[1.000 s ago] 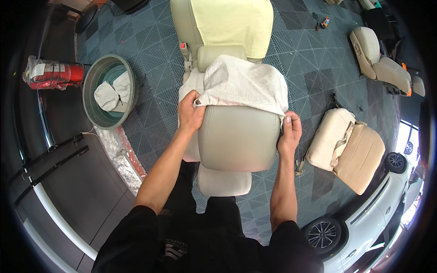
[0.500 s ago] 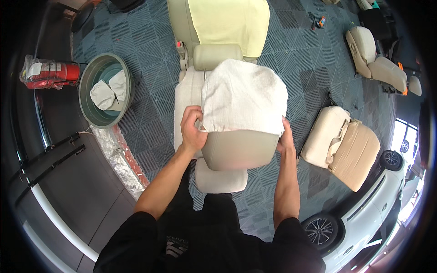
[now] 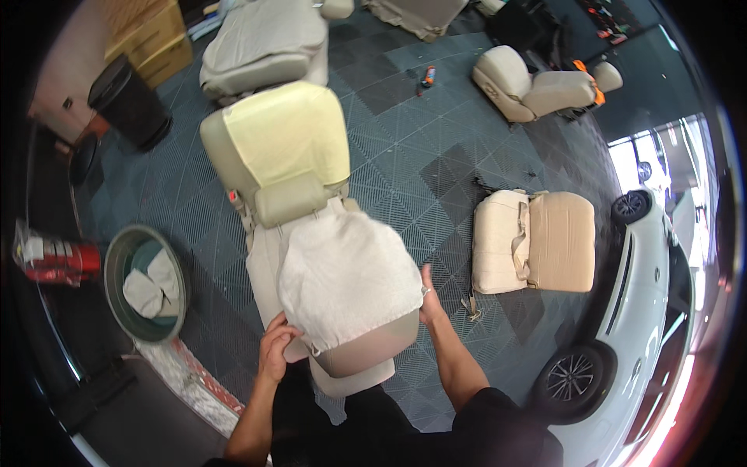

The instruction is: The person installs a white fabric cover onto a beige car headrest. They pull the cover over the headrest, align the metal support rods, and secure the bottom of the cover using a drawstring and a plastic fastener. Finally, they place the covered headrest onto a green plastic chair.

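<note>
Covering most of a grey-beige leather seat pad [image 3: 377,345], a white fabric cover [image 3: 350,268] lies between the person's hands, its bulk away from the body and a bare leather band on the near side. Its hem slants from the left hand [image 3: 275,348] up to the right hand [image 3: 431,302], so the left is at the hem's lower corner and the right beside its higher end. The left fingers curl at the cloth's edge; whether they pinch it, I cannot tell. The right thumb points upward along the side, the other fingers hidden, so its hold cannot be told either. Beyond the cover are an olive headrest [image 3: 292,200] and a yellow cloth [image 3: 292,128]. A round tub [image 3: 119,317] stands well left; a beige bench seat [image 3: 562,243] lies right.
</note>
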The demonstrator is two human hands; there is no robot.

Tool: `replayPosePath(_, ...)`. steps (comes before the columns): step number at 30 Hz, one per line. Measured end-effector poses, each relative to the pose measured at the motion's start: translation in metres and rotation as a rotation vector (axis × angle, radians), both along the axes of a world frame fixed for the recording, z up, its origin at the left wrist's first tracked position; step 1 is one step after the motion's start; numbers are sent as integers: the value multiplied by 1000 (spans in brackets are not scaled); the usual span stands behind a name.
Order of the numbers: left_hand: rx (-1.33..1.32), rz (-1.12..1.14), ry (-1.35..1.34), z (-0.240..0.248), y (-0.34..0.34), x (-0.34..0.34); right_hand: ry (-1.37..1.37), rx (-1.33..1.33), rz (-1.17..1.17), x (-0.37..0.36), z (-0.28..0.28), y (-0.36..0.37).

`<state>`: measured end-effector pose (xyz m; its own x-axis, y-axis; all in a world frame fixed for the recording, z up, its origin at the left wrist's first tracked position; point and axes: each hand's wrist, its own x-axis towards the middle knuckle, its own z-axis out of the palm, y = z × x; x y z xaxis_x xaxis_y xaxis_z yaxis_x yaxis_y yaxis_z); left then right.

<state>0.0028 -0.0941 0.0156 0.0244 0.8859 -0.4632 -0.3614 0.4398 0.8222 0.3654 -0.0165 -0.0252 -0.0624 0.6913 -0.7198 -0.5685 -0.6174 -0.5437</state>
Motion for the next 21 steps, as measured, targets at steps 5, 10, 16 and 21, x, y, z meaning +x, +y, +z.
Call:
replayPosePath(5, -153, 10, 194, -1, 5, 4, -175, 70, 161, 8, 26, -9)
replayPosePath(10, 1, 70, 221, -7, -8, 15, -308, 68, 253, 8, 52, -15)
replayPosePath(16, 11, 38, 229, 18, -12, 25, -478, -42, 456, 1, 87, -18)
replayPosePath(21, -8, 7, 241, 33, -14, 33, -572, 66, 512, -15, 120, 0)
